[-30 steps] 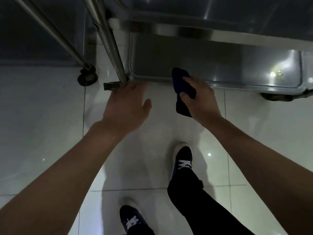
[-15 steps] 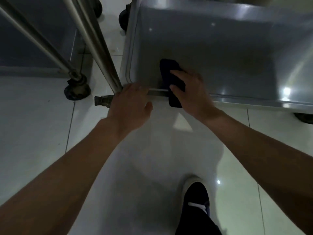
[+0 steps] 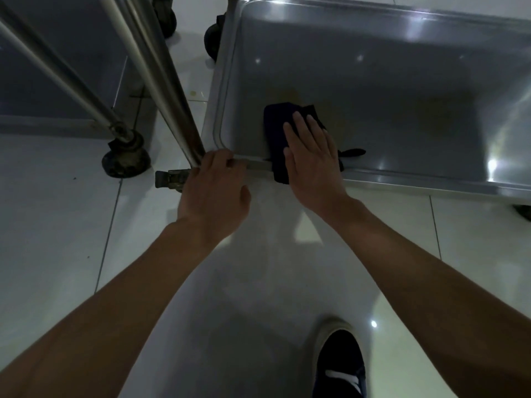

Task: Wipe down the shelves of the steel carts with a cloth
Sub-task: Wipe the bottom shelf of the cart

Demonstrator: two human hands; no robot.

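Cloth (image 3: 280,130) now flat on the bottom shelf (image 3: 402,90), pinned under the right hand (image 3: 311,156), fingers spread; a second ago it was still bunched at the rim. Wiping of this shelf looks just started. Left hand (image 3: 214,193) curled on the shelf's front lip beside the cart post (image 3: 161,79), bracing it.

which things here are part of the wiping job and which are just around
Part of the job:
- dark cloth, pressed flat under the right hand
- bottom shelf of the steel cart
- left hand, on the cart's corner by the post

Just around:
- neighbouring cart's caster
- shoe
- tiled floor
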